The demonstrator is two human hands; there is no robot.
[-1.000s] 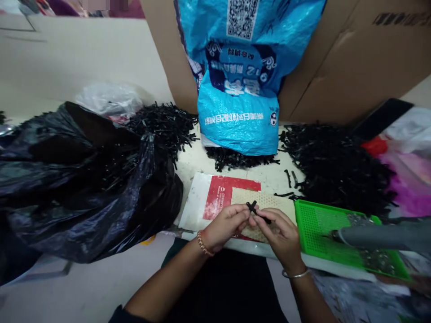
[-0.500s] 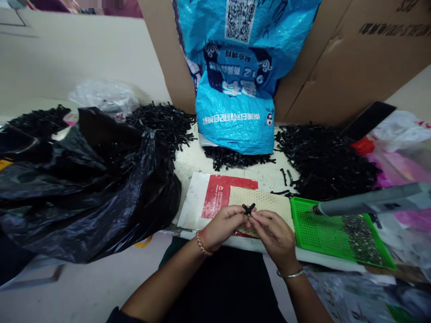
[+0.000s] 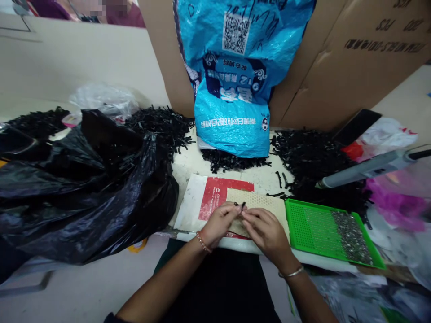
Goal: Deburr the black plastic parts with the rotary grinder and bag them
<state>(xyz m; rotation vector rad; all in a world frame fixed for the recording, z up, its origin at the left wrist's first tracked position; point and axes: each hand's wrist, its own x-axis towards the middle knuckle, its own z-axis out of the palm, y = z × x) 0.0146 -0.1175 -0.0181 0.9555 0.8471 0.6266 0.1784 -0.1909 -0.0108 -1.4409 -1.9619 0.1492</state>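
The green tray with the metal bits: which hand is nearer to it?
The right. The right hand is just to the left of the green tray; the left hand is farther left, with the right hand between it and the tray.

The blue sack [image 3: 229,137] at the far side bore a QR code [image 3: 235,33], black handwriting [image 3: 266,24] and inverted Chinese print including 配合饲料. On the far-right cardboard [image 3: 323,96], "200 PCS" stood inverted. The red-and-white board [image 3: 208,197] read "Product of"; its remaining print was too small.
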